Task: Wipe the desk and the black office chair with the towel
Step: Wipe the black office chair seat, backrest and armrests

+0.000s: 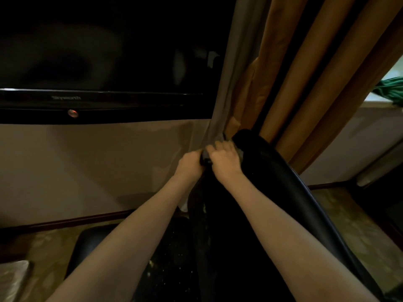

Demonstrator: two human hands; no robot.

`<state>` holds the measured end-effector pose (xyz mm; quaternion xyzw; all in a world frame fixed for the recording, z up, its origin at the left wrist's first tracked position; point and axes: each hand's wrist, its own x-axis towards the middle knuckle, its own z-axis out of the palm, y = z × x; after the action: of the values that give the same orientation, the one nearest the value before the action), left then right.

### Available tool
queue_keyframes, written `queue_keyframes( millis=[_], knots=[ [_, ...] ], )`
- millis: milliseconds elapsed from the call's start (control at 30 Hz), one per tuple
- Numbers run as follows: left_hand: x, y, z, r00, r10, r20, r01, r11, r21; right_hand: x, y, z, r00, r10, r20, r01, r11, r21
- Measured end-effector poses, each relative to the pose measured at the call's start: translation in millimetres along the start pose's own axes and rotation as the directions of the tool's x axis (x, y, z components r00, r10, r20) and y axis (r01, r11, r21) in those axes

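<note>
- At frame centre, left hand [190,163] and right hand [224,159] are gripping the towel [205,159] atop the black office chair [274,171].
- Pressing firmly while sliding along the rim is probably serving best.

Arms outstretched, left hand [190,163] and right hand [224,159] clutch towel [205,159].

Faint grey "Skyworth" brand name, on lower bezel of black television [104,62], slightly blurred
</note>
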<state>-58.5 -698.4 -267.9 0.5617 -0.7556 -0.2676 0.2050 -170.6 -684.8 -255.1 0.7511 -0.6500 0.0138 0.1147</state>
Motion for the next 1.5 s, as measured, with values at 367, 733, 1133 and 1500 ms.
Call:
queue_keyframes(
  millis=[367, 733, 1133, 1500],
  knots=[
    [32.3, -7.0, 36.9, 0.991, -0.116, 0.071, 0.115, 0.993, 0.019, 22.6, 9.9, 34.1, 0.973, 0.161, 0.166, -0.180, 0.978, 0.104],
    [-19.9, -66.0, 20.3, 0.900, -0.288, 0.328, 0.198, 0.939, 0.283, -20.8, -52.0, 48.8, 0.817, -0.008, 0.576, -0.327, 0.816, 0.476],
    [-6.9, 74.2, -22.2, 0.932, 0.112, 0.345, -0.109, 0.994, -0.028, -44.4, 55.8, -91.9, 0.894, 0.118, 0.431, -0.279, 0.901, 0.332],
    [32.3, 130.6, -19.4, 0.961, 0.275, 0.010, -0.272, 0.955, -0.115, -30.7, 106.3, -107.1, 0.984, 0.180, 0.006, -0.180, 0.980, 0.083]
  ],
)
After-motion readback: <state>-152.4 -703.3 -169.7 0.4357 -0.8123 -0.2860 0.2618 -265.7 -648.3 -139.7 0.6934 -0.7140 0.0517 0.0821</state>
